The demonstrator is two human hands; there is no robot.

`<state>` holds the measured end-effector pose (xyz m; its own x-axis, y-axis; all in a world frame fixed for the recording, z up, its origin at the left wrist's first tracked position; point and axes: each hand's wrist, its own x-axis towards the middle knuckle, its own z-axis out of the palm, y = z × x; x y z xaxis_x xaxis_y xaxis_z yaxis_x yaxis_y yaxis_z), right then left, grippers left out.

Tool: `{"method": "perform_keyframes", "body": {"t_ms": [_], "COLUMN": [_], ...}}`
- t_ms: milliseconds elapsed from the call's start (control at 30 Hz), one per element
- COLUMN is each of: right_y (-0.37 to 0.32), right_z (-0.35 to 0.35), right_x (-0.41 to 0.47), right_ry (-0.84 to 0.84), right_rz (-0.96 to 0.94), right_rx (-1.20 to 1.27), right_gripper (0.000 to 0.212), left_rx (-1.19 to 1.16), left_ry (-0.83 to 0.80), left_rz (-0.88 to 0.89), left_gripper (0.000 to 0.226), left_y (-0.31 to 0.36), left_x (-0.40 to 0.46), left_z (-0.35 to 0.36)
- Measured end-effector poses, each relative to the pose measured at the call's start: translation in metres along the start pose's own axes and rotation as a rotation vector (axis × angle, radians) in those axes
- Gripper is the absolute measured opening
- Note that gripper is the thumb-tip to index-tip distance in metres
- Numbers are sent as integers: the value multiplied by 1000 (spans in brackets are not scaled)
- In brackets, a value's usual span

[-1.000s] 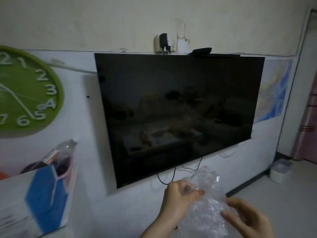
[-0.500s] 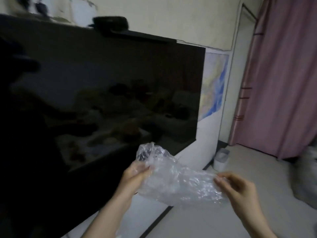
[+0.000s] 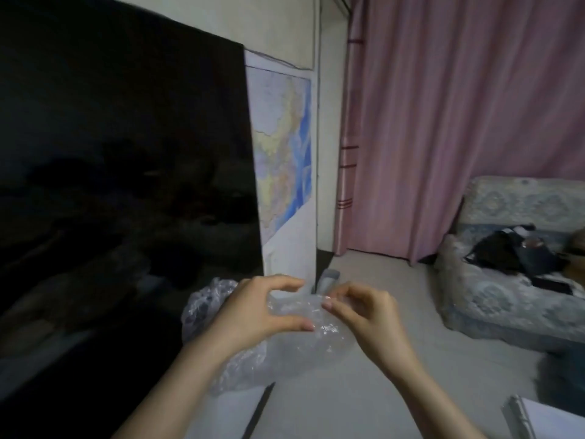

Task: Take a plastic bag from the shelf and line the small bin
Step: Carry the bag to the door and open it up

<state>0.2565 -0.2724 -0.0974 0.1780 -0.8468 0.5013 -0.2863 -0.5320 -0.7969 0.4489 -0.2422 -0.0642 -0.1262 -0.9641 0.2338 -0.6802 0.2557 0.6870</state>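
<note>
Bag: crumpled clear plastic bag [image 3: 294, 340] held at chest height between both hands, probably to find its mouth.
Left hand [image 3: 253, 315]: thumb and fingers pinching the film.
Right hand [image 3: 364, 315]: fingertips pinching its edge.
Bin: small grey bin [image 3: 327, 278] on the floor beyond, mostly hidden, unlined.

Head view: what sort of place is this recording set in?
Most likely a home living room: a large dark wall-mounted television, a patterned sofa with dark items lying on it, and floor-length pink curtains. A map poster hangs beside the television.

Pale floor [image 3: 364, 391], small bin [image 3: 327, 278] by the wall, patterned sofa [image 3: 493, 299] at right
</note>
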Motion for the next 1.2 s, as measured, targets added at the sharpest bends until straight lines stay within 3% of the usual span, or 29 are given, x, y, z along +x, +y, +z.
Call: {"method": "perform_keyframes", "body": {"t_ms": [100,200,633,733,867,933,1067,1133,1200], "right_y": [39,83,293,337,391,416,464,490,518], "right_z": [-16,-36,-162,-161,-156,-154,-156,-166,-176], "right_x": [54,106,386,443,525,569,654,696,736], "right_ry": [83,115,134,109,67,80,20,-62,-153], "right_rz": [38,90,81,60,17,0,27,62,109], "right_rx": [-19,-3,-58,-75,-57,-35,64,119,139], "right_gripper": [11,11,21,29,17,12,17,40,56], "left_rx": [-153,-183,-196,-183,42,143,-62,-60,-110], "left_ry": [-26,48,251,195,69,82,89,125,181], "left_rz": [32,37,-56,-50,104,139,133,149,110], "left_gripper": [41,17,24,8,88,95,25,10,13], "left_y": [-16,-30,-66,-64,-63,-73,-104,-118,-133], "left_x": [77,153,477,544,645,699,808,857,899], "left_z": [21,48,145,157,181,194,198,195,193]}}
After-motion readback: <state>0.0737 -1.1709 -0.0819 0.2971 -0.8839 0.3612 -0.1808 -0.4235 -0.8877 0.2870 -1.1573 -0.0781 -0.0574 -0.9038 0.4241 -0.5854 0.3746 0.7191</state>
